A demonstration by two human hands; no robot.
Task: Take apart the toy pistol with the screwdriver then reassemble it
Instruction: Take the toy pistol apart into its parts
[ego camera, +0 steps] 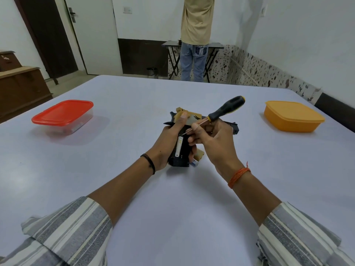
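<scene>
While the toy pistol is gripped by the left hand at frame centre, the screwdriver, pinched in the right hand, should be kept seated squarely.

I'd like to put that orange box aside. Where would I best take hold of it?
Grip the orange box by its two long sides, just under the overhanging lid rim, coming down from above with both hands. It sits flat and closed on the table, apart from other things, and looks too wide for one hand.
</scene>
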